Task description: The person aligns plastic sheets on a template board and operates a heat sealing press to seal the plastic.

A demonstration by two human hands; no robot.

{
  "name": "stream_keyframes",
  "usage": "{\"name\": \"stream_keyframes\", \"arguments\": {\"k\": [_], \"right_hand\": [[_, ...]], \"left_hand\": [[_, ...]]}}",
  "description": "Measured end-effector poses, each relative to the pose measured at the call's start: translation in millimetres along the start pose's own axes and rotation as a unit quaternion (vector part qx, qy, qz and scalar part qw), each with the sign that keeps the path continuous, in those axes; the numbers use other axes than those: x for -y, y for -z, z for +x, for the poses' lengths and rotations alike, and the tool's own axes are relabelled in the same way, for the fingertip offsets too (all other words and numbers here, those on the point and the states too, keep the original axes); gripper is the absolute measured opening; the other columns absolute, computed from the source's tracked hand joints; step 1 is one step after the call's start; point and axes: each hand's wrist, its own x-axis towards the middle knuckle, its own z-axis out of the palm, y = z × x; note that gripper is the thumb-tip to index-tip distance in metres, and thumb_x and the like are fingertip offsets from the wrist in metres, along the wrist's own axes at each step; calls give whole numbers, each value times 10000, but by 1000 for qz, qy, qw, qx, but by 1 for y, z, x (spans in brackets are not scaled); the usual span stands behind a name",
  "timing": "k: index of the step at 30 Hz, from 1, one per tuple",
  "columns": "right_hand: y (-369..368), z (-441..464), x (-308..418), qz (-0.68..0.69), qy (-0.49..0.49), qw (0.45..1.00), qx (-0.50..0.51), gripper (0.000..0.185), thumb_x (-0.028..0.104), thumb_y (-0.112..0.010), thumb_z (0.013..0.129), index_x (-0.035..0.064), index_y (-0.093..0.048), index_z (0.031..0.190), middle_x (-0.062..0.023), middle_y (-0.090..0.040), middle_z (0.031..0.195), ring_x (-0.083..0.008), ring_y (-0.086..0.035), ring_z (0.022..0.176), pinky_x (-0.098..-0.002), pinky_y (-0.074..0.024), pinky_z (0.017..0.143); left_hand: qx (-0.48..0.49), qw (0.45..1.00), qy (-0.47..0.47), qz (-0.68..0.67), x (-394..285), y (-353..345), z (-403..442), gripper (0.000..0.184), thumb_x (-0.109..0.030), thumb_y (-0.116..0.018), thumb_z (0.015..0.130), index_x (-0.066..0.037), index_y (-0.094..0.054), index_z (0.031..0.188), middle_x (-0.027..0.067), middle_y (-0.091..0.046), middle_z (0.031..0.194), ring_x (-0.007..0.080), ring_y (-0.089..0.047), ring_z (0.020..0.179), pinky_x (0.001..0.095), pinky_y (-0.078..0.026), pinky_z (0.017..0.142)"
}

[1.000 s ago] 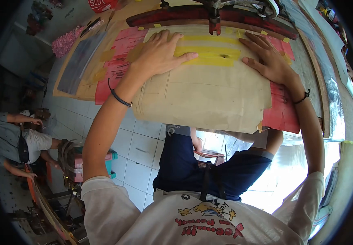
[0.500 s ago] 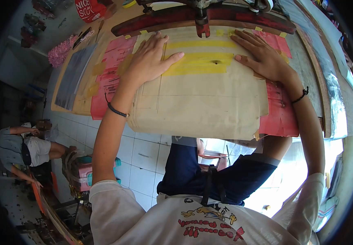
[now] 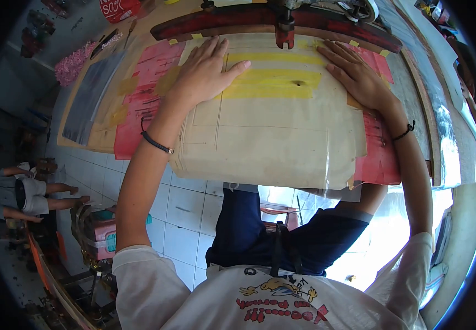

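Note:
My left hand (image 3: 204,70) lies flat, palm down, on the upper left of a beige sheet (image 3: 271,132), its thumb pointing at strips of yellow tape (image 3: 271,82). On the sheet's upper right my right hand (image 3: 358,77) also rests flat with fingers stretched. Neither hand holds anything. Red sheets show beyond both sides, one on the left (image 3: 149,77) and one on the right (image 3: 378,157). Just past my fingertips, a long dark red curved bar (image 3: 221,23) spans the work, with a forked metal piece (image 3: 285,36) at its middle.
Left on the table lie a grey sheet (image 3: 92,102), a pink bundle (image 3: 73,63) and a thin tool (image 3: 131,32). A red bag (image 3: 118,10) is at the back. Another person (image 3: 23,192) is at the far left, near a pink and teal stool (image 3: 105,236).
Both hands stay flat on the sheet while the camera view shifts slightly. A clear film edge now shows at the sheet's lower right. The other person's lower arm has moved.

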Motion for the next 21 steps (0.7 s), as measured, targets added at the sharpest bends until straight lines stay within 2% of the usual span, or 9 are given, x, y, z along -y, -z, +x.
{"name": "stream_keyframes", "arguments": {"k": [5,9,14,17,21], "right_hand": [[-2,-6,0,15,-11,998,-52,531,389,-431,1034,50,-466,1442,-170,-401,1526,-310,-321,1446,-427,-247,1198],[4,-18,9,-6,-51,998,-32,557,405,-451,1024,19,-471,1425,-180,-416,1511,-322,-358,1423,-403,-296,1177],[2,-15,5,-1,-46,998,-41,569,418,-444,1025,12,-473,1423,-185,-422,1506,-321,-349,1428,-401,-285,1182],[5,-13,6,7,-52,998,-37,579,425,-442,1026,4,-470,1422,-185,-419,1508,-318,-343,1432,-398,-280,1185],[5,-12,5,7,-48,998,-37,586,429,-443,1026,-6,-472,1417,-186,-421,1507,-316,-342,1433,-396,-276,1187]], "left_hand": [[12,1000,6,8,-3,5,0,892,-647,-412,955,37,-280,1513,217,-233,1596,324,-221,1487,386,-220,1210],[-33,999,-18,-23,5,-5,3,910,-659,-419,944,74,-333,1475,267,-301,1550,386,-298,1443,429,-247,1196],[-32,999,-5,-31,4,-5,3,882,-632,-427,953,76,-340,1472,263,-313,1546,394,-309,1435,429,-268,1186],[0,1000,21,-23,0,0,2,853,-597,-422,974,58,-284,1503,209,-261,1588,318,-222,1488,381,-220,1207],[-12,999,17,-45,4,-5,3,838,-586,-436,973,55,-305,1497,208,-268,1586,319,-228,1486,381,-225,1204]]}}
